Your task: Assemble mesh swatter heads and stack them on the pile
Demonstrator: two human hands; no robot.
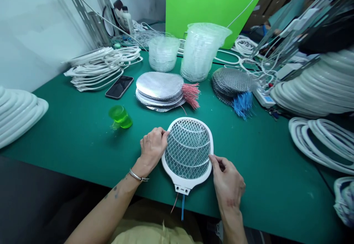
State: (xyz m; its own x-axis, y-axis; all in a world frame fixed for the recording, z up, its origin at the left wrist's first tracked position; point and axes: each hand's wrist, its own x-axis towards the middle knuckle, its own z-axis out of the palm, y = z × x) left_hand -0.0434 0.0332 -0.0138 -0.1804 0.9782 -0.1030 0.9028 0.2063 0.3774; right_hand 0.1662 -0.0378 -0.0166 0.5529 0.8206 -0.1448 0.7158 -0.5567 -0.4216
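A white plastic racket frame lies flat on the green mat, holding a domed metal mesh. My left hand grips its left rim. My right hand holds its lower right rim, with the fingertips at the mesh edge. A red wire and a blue wire hang from the frame's neck over the mat's front edge. Farther back lie a stack of silver mesh discs with red wires and a stack of grey mesh pieces with blue wires.
The green bench mat holds a phone, a green cup, clear plastic stacks, and white frames. More white frames are piled at right beside a power strip and tangled cables.
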